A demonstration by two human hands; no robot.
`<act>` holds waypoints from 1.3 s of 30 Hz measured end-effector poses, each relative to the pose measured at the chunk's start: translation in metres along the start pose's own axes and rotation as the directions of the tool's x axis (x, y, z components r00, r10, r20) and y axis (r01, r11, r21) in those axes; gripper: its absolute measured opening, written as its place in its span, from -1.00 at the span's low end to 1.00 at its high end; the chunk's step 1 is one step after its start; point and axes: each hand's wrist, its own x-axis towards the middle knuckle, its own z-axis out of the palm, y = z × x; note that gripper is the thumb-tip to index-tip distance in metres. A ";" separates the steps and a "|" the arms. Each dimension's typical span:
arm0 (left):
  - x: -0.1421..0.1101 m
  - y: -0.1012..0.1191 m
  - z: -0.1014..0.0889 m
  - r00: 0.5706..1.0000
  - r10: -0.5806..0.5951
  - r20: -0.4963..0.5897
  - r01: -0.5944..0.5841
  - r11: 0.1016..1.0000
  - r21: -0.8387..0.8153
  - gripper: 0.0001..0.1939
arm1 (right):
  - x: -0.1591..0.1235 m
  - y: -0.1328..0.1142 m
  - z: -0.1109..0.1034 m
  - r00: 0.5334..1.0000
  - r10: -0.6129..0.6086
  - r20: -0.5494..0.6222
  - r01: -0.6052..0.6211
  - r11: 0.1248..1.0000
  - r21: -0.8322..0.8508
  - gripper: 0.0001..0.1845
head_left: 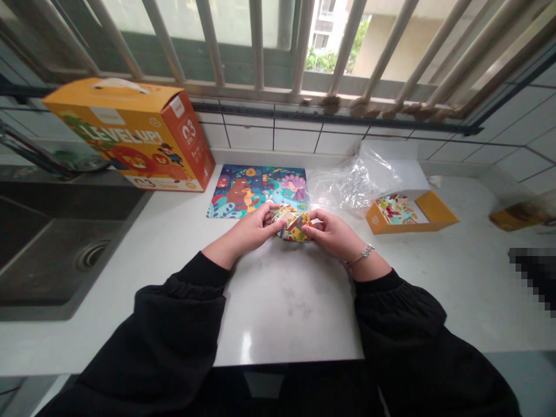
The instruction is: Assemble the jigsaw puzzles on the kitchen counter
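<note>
A bunch of colourful jigsaw puzzle pieces [296,230] is held between my two hands, just above the white counter. My left hand [259,225] closes on the left side of the pieces, thumb on top. From the right, my right hand [329,230] pinches the same bunch with thumb and fingers; a silver bracelet circles that wrist. Right behind my hands lies a flat picture board [260,188] with animals on a dark blue scene. Its lower edge is partly covered by my left hand.
An orange "LEVEL UP!" box [143,139] stands at the left, beside a dark sink [52,243]. Crumpled clear plastic [347,182] lies behind my right hand. An open yellow box [436,214] with more puzzle pieces sits to the right. Window bars and white tiles rise behind.
</note>
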 end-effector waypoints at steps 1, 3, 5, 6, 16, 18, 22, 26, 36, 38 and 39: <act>0.000 -0.002 -0.001 1.000 0.006 0.002 -0.006 1.000 -0.007 -0.39 | 0.000 -0.001 -0.001 1.000 0.004 0.016 -0.004 1.000 0.003 -0.53; 0.001 -0.004 -0.002 1.000 0.007 -0.001 -0.007 1.000 -0.011 -0.40 | -0.001 -0.003 -0.003 0.999 0.000 0.051 0.000 1.000 0.002 -0.52; 0.001 -0.005 -0.003 1.000 -0.007 -0.015 0.007 1.000 0.003 -0.40 | -0.003 -0.005 -0.005 0.996 -0.024 0.085 0.024 1.000 0.001 -0.51; 0.001 -0.005 -0.003 1.000 -0.017 -0.023 0.017 1.000 0.013 -0.40 | -0.004 -0.006 -0.006 0.994 -0.041 0.097 0.041 0.999 -0.004 -0.51; 0.001 0.000 0.002 1.000 -0.023 -0.021 0.023 0.999 0.025 -0.38 | -0.006 -0.006 -0.007 0.991 -0.078 0.106 0.088 0.992 -0.093 -0.50; 0.001 0.002 0.002 1.000 -0.004 -0.016 0.003 1.000 -0.021 -0.36 | -0.005 -0.006 -0.007 0.990 -0.073 0.118 0.081 0.994 -0.068 -0.51; -0.001 0.011 -0.001 0.999 0.030 0.013 -0.030 0.999 0.030 -0.30 | -0.005 -0.007 -0.006 0.991 -0.069 0.111 0.078 0.993 -0.083 -0.55; -0.005 0.022 -0.003 0.995 0.072 0.067 -0.083 0.981 0.176 -0.15 | -0.006 -0.010 -0.005 0.992 -0.106 0.061 0.115 0.981 -0.157 -0.55; -0.010 0.026 0.005 0.985 0.151 0.087 -0.170 0.940 0.296 -0.28 | -0.005 -0.010 0.000 0.988 -0.151 -0.015 0.143 0.962 -0.232 -0.30; -0.010 0.026 0.007 0.980 0.173 0.101 -0.196 0.927 0.319 -0.27 | -0.005 -0.008 0.000 0.985 -0.171 -0.023 0.161 0.957 -0.240 -0.09; -0.010 0.025 0.008 0.977 0.187 0.107 -0.212 0.921 0.326 -0.28 | -0.005 -0.006 0.000 0.983 -0.183 -0.017 0.173 0.954 -0.246 0.00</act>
